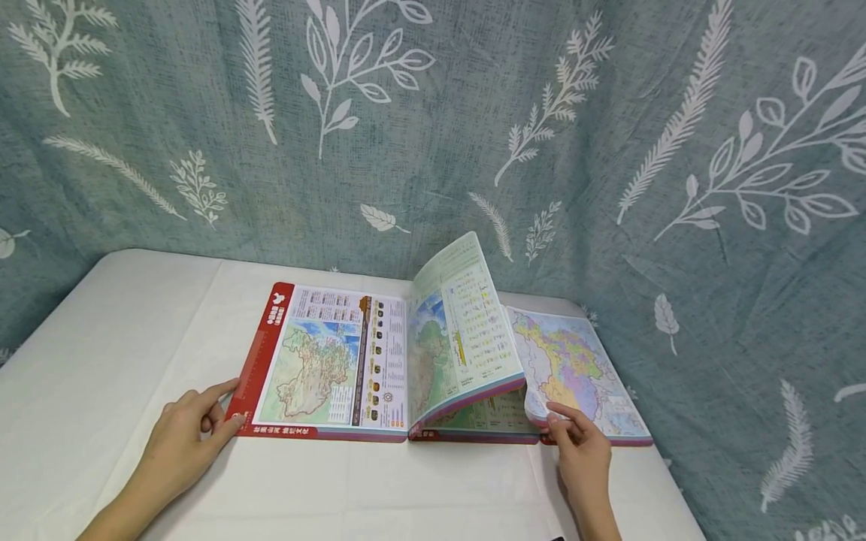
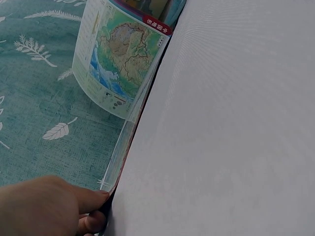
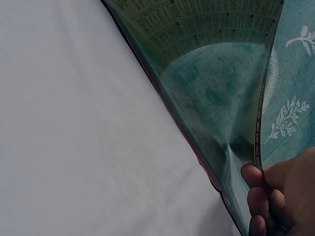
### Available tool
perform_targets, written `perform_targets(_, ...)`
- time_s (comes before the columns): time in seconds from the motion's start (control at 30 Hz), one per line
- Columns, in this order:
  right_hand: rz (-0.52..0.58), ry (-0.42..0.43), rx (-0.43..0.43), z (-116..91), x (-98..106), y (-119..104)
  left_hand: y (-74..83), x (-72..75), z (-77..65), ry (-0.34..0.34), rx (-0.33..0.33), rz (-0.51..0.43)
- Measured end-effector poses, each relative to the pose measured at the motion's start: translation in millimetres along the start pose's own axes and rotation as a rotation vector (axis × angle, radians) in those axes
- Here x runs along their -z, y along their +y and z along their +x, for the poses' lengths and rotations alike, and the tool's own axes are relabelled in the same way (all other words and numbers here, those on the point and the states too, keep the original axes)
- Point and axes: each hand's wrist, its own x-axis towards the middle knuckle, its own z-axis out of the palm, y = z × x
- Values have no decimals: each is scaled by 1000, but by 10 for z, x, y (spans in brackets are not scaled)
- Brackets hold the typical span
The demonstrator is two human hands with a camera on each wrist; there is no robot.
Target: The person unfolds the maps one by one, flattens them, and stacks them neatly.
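A fold-out map book (image 1: 321,432) lies spread on the table. Its left panel (image 1: 314,361) has a red border and a map of China; the right panel (image 1: 575,353) carries a coloured map. Between them a glossy leaf (image 1: 467,323) stands raised and curved over the middle section. My left hand (image 1: 186,436) holds the book's left edge near the front corner, thumb on the red border; in the left wrist view, thumb and finger meet at the edge. My right hand (image 1: 585,447) pinches the lifted front corner of a leaf, where the middle and right panels meet. Its fingertips (image 3: 252,173) grip a thin edge.
White cloth (image 1: 155,323) covers the table. Behind it and along the right hangs a green curtain (image 1: 433,150) with white leaf prints. A small dark object (image 1: 558,538) shows at the bottom edge, left of the right wrist.
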Motion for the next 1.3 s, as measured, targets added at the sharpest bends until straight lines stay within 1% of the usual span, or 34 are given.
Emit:
perform_targets(0.17, -20, 17, -19, 14, 46, 0, 2, 3, -6, 6, -7, -3)
perform_targets(0.37, -56, 53, -37, 33, 110, 37, 15, 10, 6, 0, 1, -2)
perform_targets(0.63, -123, 112, -24, 88, 225, 112, 7, 13, 4, 14, -21, -9)
perform_targets(0.73, -98, 131, -37, 100, 274, 147, 1, 12, 0, 14, -24, -10)
perform_targets(0.97, -41, 165, -121, 139, 353, 226, 3, 6, -9, 0, -3, 0)
perform_targets(1.1, -10, 188, -144, 171, 406, 254, 4, -1, -9, -3, 1, 1)
perform_targets(1.3, -29, 251, -165, 218, 498, 288, 6, 5, -2, -7, 7, 6)
